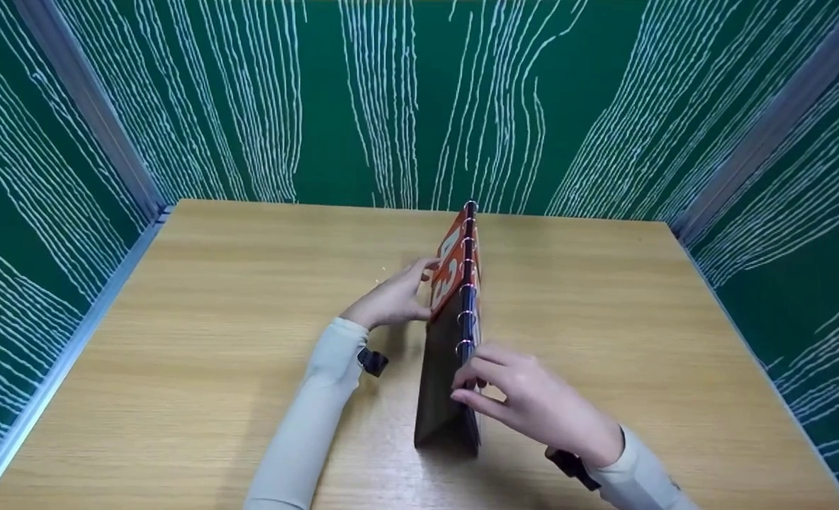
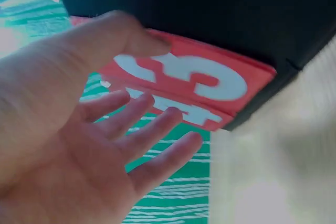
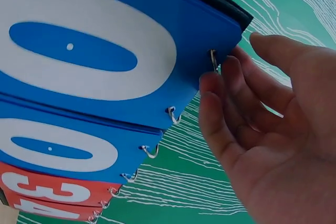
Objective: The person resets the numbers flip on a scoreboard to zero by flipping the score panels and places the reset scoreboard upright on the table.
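Reaching from two sides to a ring-bound flip scoreboard (image 1: 448,340), with the left hand (image 1: 391,297) at its 10 o'clock and the right hand (image 1: 533,393) at its 4 o'clock. Standing like a tent near the middle of the bench (image 1: 249,297), with its ridge (image 1: 468,273) running from 12 o'clock to 6 o'clock, probably kept upright by nothing more than two splayed black panels (image 1: 437,404). Turned edge-on, so showing one face to each hand: red number cards (image 1: 449,265), including a 3, toward 12 o'clock on the left face, and blue 0 cards (image 3: 194,66) nearer 6 o'clock on the right. Threaded on metal rings (image 3: 213,59) along the ridge, likely for flipping over the top without coming loose. Spreading the left fingers loosely, gripping nothing, with thumb and fingertips at the red cards, perhaps for steadying; cannot tell light contact from a near miss. Bending the right fingers loosely beside a ring toward the 6 o'clock end, with the thumb apart and nothing visibly pinched; perhaps placed there for access to the hinged card edge. Wearing black wrist cameras (image 1: 373,362), presumably strapped underneath for viewing each palm's work.
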Available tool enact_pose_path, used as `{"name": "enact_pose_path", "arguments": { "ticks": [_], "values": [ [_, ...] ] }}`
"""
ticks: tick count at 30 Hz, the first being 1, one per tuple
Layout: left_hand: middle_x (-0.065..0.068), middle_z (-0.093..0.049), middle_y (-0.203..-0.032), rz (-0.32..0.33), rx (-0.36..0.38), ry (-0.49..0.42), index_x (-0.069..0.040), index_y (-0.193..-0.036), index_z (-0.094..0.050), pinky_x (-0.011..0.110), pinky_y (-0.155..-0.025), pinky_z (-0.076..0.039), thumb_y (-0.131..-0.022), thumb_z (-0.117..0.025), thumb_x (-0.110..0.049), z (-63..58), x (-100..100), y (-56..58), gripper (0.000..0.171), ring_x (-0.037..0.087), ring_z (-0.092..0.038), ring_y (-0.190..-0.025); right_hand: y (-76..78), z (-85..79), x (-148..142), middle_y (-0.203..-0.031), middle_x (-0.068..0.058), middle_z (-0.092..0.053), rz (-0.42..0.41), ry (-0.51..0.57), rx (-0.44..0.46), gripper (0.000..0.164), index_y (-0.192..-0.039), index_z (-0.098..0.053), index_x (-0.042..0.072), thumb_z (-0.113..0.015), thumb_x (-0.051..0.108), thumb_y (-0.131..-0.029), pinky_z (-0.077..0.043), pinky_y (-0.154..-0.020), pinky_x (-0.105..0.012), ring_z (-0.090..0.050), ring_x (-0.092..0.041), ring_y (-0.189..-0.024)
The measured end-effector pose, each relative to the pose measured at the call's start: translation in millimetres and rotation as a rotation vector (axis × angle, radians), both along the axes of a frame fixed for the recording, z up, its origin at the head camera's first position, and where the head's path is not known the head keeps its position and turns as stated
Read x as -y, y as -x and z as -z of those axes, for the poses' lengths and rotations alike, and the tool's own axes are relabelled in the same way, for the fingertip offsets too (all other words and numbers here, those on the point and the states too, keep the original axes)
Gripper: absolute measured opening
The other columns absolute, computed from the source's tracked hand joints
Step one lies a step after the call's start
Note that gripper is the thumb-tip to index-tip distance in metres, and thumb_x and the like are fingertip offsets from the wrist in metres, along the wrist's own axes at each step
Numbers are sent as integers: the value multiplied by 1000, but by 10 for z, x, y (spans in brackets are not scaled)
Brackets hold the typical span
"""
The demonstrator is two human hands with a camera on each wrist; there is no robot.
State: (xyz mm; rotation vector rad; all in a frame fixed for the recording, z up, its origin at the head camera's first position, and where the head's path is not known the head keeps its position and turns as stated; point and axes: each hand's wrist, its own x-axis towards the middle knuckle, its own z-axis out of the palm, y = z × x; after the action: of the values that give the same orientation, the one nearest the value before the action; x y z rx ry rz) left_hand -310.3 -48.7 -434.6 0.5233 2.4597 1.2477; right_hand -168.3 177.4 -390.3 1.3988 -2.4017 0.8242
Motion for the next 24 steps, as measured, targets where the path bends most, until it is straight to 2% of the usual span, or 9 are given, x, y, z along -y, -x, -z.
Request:
{"name": "enact_pose_path", "arguments": {
  "ticks": [7,12,19,24],
  "values": [
    [6,-23,-169,29,63,33,-24,-162,-19,58,-123,-30,-84,-79,-8,202,-8,65,99,32,-27,-156,-26,-25,-18,-92,10,-63,-54,-10,78,4,-98,-68,19,-70,23,-97,-49,-71,-9,-62,-6,-78],
    [9,-23,-170,57,44,36,-15,-163,-17,51,-126,-28,-84,-78,-7,343,-53,110,100,31,-27,-156,-24,-46,-35,-90,10,-63,-63,-27,134,8,-96,-66,19,-69,26,-97,-49,-71,-10,-61,-4,-77],
    [15,-27,-167,47,0,18,-11,-163,-18,45,-124,-31,-84,-75,0,476,-90,129,98,30,-37,-147,15,-33,-39,-97,12,-61,63,-35,52,10,-99,-62,20,-70,25,-97,-53,-73,-19,-61,-1,-86],
    [11,-29,-167,38,-3,59,-14,-163,-22,46,-124,-33,-87,-73,-1,477,-118,137,92,28,-39,-146,13,-17,-55,-100,11,-60,126,-54,70,16,-105,-61,19,-70,28,-96,-53,-75,-21,-61,-6,-88]
  ]
}}
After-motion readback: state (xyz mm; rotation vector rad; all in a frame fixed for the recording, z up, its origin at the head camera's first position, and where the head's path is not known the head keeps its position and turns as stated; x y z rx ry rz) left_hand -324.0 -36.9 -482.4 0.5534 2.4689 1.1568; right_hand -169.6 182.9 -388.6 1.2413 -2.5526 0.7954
